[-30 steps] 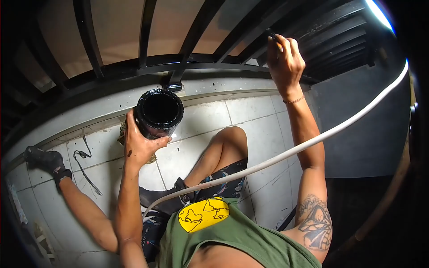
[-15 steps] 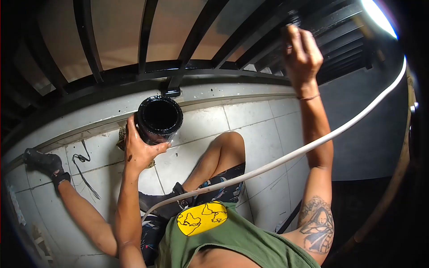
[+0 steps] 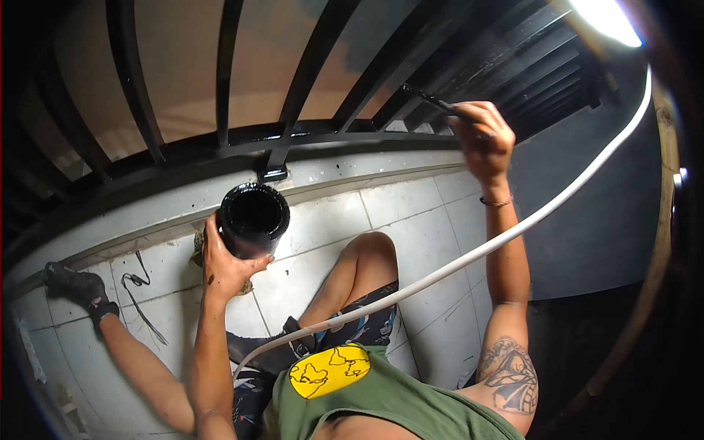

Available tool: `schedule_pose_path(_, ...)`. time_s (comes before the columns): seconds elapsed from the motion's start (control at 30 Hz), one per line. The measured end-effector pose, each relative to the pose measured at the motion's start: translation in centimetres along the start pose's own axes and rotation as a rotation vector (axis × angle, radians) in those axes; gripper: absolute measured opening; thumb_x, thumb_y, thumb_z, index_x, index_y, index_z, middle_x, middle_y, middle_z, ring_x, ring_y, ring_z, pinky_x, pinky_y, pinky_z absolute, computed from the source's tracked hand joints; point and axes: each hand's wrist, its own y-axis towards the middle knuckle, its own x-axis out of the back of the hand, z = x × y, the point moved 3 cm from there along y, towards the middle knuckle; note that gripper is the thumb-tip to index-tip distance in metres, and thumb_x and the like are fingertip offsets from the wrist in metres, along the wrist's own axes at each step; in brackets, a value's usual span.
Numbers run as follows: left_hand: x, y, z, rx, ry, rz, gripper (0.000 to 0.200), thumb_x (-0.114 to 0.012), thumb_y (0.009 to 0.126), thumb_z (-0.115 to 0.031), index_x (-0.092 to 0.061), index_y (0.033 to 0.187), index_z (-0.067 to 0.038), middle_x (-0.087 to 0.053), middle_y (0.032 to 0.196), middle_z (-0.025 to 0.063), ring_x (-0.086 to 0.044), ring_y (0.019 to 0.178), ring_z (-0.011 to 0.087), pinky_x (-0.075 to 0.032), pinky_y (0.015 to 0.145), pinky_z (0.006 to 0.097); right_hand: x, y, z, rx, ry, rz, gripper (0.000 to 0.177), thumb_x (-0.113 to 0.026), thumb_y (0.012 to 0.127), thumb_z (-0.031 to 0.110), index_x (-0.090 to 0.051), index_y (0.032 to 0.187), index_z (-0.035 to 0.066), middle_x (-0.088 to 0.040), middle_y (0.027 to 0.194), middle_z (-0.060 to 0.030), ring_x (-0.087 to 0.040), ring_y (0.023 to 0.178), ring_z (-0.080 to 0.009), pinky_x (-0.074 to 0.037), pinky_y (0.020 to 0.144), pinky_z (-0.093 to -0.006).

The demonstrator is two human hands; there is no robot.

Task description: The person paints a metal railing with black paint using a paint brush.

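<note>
My left hand [image 3: 224, 265] grips a black paint can [image 3: 253, 218] from below, its open mouth tilted toward me, and holds it above the white tiled floor [image 3: 422, 202]. My right hand [image 3: 482, 139] is raised and closed around a thin paintbrush [image 3: 433, 100]. The brush tip points up and left and touches the black metal railing bars [image 3: 308, 66]. I sit on the floor with my knee [image 3: 370, 246] bent and my other leg stretched to the left, its foot in a dark shoe [image 3: 73, 282].
A white cable [image 3: 513, 227] runs from my lap up to a bright lamp [image 3: 605, 15] at the top right. A thin black wire [image 3: 143, 290] lies on the tiles at left. A grey wall [image 3: 594, 220] closes off the right side.
My right hand came down from the upper bars and turned, so the brush now points left along the railing. The paint can and left hand drifted slightly lower and left.
</note>
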Motion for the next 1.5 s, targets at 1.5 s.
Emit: schedule_pose_path(1.5,-1.2,-0.6,-6.5,-0.016,0.181,0.036,0.093,-0.089,0.048,-0.013,-0.038,0.125,-0.001,-0.059,0.111,0.0166,-0.06,0.1,0.0263,-0.048,0.09,0.0354,-1.3,-7.2,-4.0,-0.471,0.046,-0.599,0.015,-0.073,0.08,0.012,-0.066,0.081,-0.001,-0.066,0.07,-0.0085,-0.063,0.062,-0.0142,-0.05,0.06,-0.0259)
